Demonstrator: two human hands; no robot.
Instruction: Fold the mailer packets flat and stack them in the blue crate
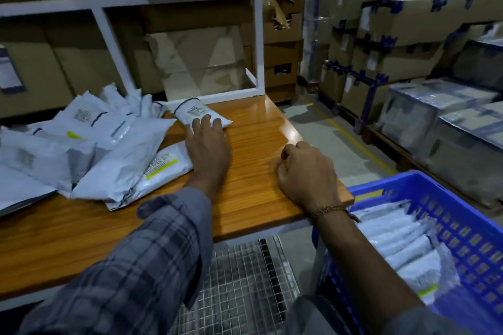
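Head cam looks down on a wooden tabletop (258, 171) w/ a loose heap of white mailer packets (95, 149) piled at its left side, some overlapping, a few showing barcode labels and yellow strips. One small packet (196, 113) lies apart from the heap near the far edge, by the foot of a white shelf frame (257, 35). Left hand (208, 147) reaches fwd from a plaid sleeve (152, 253); fingers straight and spread, tips resting on the near end of that small packet, palm flat over the wood, not curled round anything. Right hand (302, 171) sits near the table's right edge, fingers curled in loosely, holding nothing; a thin bracelet (330, 209) shows at the wrist. Blue crate (462, 220) stands lower, just right of the table corner, under the right forearm, w/ folded white packets (402, 250) stacked inside in a row. Below the table edge there's a wire mesh panel (245, 280). Cardboard boxes (402, 16) fill the shelving behind and stand on pallets at right, some wrapped in plastic film. A yellow floor line (353, 141) runs across the concrete btwn table and pallets.
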